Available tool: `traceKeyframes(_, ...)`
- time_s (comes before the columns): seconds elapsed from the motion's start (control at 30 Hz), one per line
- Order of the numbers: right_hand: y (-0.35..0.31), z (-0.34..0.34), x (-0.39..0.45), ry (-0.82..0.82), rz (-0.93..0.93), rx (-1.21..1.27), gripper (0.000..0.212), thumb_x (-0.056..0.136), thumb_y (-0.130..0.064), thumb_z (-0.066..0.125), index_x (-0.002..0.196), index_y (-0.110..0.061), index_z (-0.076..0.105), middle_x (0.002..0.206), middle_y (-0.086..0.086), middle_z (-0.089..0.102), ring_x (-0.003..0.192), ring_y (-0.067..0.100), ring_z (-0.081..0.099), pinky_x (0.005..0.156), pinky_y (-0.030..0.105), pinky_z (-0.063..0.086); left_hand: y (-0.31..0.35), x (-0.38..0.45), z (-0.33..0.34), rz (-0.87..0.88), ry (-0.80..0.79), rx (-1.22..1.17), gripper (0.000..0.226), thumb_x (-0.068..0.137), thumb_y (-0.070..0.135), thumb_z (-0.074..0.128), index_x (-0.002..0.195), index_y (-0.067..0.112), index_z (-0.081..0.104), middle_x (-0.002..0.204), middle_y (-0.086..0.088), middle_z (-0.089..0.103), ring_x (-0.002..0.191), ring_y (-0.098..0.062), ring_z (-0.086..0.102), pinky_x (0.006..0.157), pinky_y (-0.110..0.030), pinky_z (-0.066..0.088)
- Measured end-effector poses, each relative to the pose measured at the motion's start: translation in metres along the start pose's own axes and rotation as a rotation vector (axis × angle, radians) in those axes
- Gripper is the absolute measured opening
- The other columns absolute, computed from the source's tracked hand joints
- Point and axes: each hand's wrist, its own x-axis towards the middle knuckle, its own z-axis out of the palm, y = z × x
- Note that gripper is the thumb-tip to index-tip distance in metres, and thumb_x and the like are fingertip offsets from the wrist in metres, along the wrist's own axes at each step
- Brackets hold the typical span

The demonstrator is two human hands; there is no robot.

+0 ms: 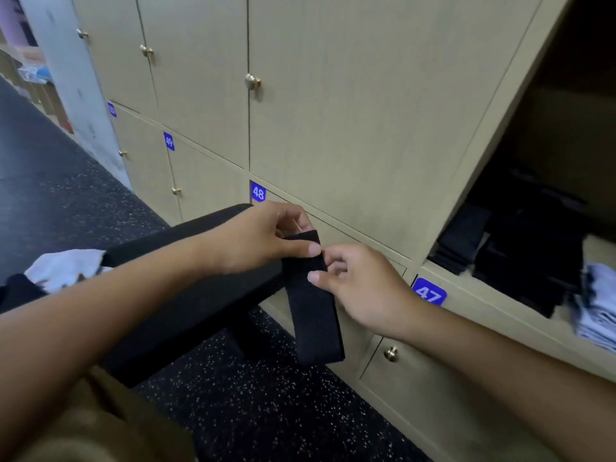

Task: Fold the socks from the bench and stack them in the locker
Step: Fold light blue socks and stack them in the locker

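Over the bench (186,295) end, both hands are pinching a black sock (311,305) — left hand (263,238) at the top, right hand (360,285) just below — folding it, and next it needs stacking in the open locker (533,248).

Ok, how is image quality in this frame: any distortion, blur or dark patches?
Head view: wide-angle bending tilts the locker doors; the open locker is deeply shadowed, so its black socks merge; hands and held sock look slightly soft; no glare.
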Motion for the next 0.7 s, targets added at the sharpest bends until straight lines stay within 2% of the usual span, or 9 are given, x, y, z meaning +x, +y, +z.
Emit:
traceKeyframes(0.1,0.007,-0.026,-0.007,0.051,0.01,0.014,0.019,0.095,-0.024,0.067,0.078,-0.018,0.064,0.072,0.008,0.066,0.066,0.029,0.059,0.069,0.044,0.052,0.001,0.001,0.007,-0.034,-0.027,-0.004,0.02,0.091,0.034,0.074,0.091,0.015,0.065,0.083,-0.002,0.072,0.074,-0.015,0.069,0.068,-0.019,0.05)
traceKeyframes(0.17,0.014,-0.046,-0.011,0.106,0.019,0.006,0.023,0.096,-0.028,0.065,0.09,-0.006,0.065,0.083,0.019,0.068,0.07,0.034,0.061,0.072,0.048,0.056,-0.001,0.001,0.009,-0.03,-0.05,0.072,0.013,0.092,0.034,0.072,0.091,0.021,0.068,0.085,0.0,0.073,0.074,-0.011,0.068,0.067,-0.014,0.048)
traceKeyframes(0.27,0.023,-0.08,-0.021,0.209,0.05,0.069,0.032,0.099,-0.021,0.063,0.091,0.009,0.056,0.084,0.027,0.065,0.061,0.02,0.056,0.059,0.032,0.051,-0.006,0.002,0.013,-0.046,-0.089,0.177,0.01,0.09,0.038,0.072,0.091,0.029,0.069,0.087,0.006,0.074,0.075,-0.005,0.068,0.069,-0.014,0.05)
traceKeyframes(0.33,0.026,-0.101,-0.03,0.296,0.054,0.086,0.034,0.1,-0.019,0.061,0.09,0.012,0.053,0.08,0.028,0.064,0.06,0.019,0.057,0.056,0.025,0.049,-0.009,0.004,0.016,-0.064,-0.106,0.235,0.009,0.089,0.04,0.072,0.09,0.032,0.069,0.086,0.012,0.073,0.078,-0.004,0.068,0.071,-0.015,0.051)
traceKeyframes(0.47,0.039,-0.135,-0.04,0.511,0.058,0.132,0.027,0.102,-0.017,0.058,0.078,-0.004,0.055,0.058,-0.002,0.061,0.053,0.011,0.052,0.054,0.02,0.044,-0.008,0.011,0.021,-0.062,-0.122,0.287,0.012,0.087,0.045,0.073,0.09,0.035,0.068,0.085,0.018,0.071,0.08,-0.002,0.066,0.07,-0.014,0.05)
traceKeyframes(0.5,0.044,-0.142,-0.042,0.574,0.068,0.157,0.027,0.102,-0.018,0.058,0.08,-0.003,0.055,0.058,-0.003,0.061,0.054,0.011,0.052,0.056,0.022,0.044,-0.007,0.013,0.023,-0.059,-0.125,0.298,0.012,0.087,0.046,0.073,0.09,0.035,0.068,0.084,0.018,0.071,0.08,-0.002,0.066,0.07,-0.014,0.049)
traceKeyframes(0.57,0.053,-0.154,-0.041,0.677,0.104,0.179,0.028,0.102,-0.022,0.059,0.09,0.004,0.058,0.068,0.008,0.064,0.064,0.015,0.056,0.061,0.028,0.048,-0.005,0.017,0.027,-0.045,-0.129,0.309,0.012,0.087,0.045,0.073,0.09,0.034,0.068,0.082,0.018,0.07,0.079,0.0,0.065,0.069,-0.012,0.048)
traceKeyframes(0.63,0.064,-0.163,-0.036,0.737,0.169,0.226,0.026,0.101,-0.023,0.061,0.1,0.003,0.064,0.082,0.014,0.072,0.069,0.015,0.061,0.06,0.025,0.053,-0.002,0.02,0.032,-0.033,-0.143,0.317,0.012,0.088,0.044,0.073,0.09,0.033,0.068,0.081,0.018,0.07,0.079,0.001,0.065,0.069,-0.011,0.047)
traceKeyframes(0.7,0.075,-0.172,-0.026,0.766,0.22,0.263,0.024,0.1,-0.022,0.064,0.105,0.001,0.067,0.087,0.017,0.072,0.062,0.012,0.061,0.055,0.021,0.055,0.001,0.023,0.036,-0.022,-0.161,0.325,0.012,0.089,0.044,0.072,0.091,0.033,0.067,0.082,0.016,0.071,0.08,0.001,0.065,0.07,-0.013,0.049)
